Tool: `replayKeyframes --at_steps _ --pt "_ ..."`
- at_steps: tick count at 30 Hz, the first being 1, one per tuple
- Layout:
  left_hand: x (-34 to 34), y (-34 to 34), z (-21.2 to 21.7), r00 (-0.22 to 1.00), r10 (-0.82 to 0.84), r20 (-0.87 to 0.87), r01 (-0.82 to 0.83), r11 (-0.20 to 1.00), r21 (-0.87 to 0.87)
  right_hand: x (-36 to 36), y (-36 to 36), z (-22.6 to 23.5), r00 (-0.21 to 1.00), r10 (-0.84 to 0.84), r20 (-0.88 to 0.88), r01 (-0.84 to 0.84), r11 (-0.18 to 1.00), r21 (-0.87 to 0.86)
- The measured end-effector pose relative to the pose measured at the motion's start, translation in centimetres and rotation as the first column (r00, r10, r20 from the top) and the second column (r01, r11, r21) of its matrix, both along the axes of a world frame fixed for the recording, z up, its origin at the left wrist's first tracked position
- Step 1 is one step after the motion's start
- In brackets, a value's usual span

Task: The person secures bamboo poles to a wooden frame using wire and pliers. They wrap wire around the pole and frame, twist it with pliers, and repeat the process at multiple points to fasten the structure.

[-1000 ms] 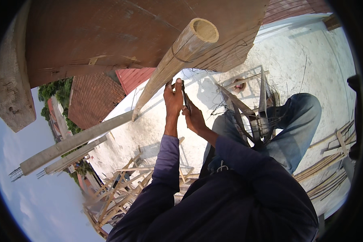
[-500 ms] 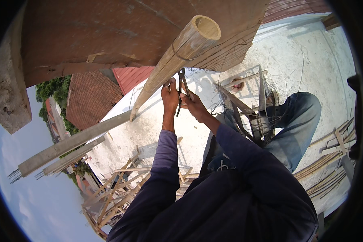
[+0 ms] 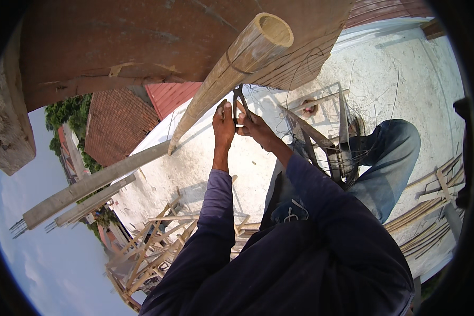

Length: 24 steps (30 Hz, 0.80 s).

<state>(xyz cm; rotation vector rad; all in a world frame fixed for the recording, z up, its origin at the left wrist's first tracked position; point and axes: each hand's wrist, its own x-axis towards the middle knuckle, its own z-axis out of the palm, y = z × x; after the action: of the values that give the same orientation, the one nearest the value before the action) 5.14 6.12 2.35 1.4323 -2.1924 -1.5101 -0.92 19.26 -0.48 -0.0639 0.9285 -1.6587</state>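
A pair of dark metal pincers is in my right hand, its handles spread and the fingers reaching across them. The pincers' jaws are up against the underside of a bamboo pole, which slants up toward me with its hollow end on top. A thin wire loop circles the pole above the jaws. My left hand is closed close beside the left handle, its fingertips raised by the pole. What it pinches, if anything, is hidden. Whatever the jaws grip cannot be made out.
A brown panel overhangs the top, with a weathered timber end at left. Beside my knee stands a metal frame tangled with wires. Concrete beams jut past the roof edge at left; timber scaffolding stands below. Bamboo strips lie right.
The pincers' handles are spread wider and their lower end has drawn up between my hands. My hands and the pole sit nearly where they were, with a slight shift of view.
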Motion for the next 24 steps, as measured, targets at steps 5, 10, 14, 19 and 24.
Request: replayKeyframes --at_steps 5,10,14,19,24 --pt "0.7 -0.1 0.8 0.998 -0.04 0.043 0.042 0.998 -0.047 0.6 -0.5 0.2 0.998 -0.055 0.005 0.055 0.998 0.002" --pt "0.6 -0.4 2.3 0.996 -0.064 0.057 0.066 0.997 -0.038 0.5 -0.4 0.5 0.998 -0.022 -0.056 0.028 0.994 0.109" --pt "-0.4 -0.9 2.6 0.986 -0.151 0.076 0.15 0.988 0.026 -0.1 -0.2 0.8 0.978 -0.043 0.206 0.034 0.998 0.046" --pt "-2.0 -2.0 2.1 0.953 -0.282 0.114 0.271 0.957 0.105 -0.6 0.3 1.8 0.971 -0.019 0.237 0.029 0.999 -0.037" --pt "-2.5 -2.8 1.3 0.975 -0.214 0.065 0.201 0.965 0.168 0.5 0.3 2.5 0.989 -0.143 0.041 0.137 0.983 0.119"
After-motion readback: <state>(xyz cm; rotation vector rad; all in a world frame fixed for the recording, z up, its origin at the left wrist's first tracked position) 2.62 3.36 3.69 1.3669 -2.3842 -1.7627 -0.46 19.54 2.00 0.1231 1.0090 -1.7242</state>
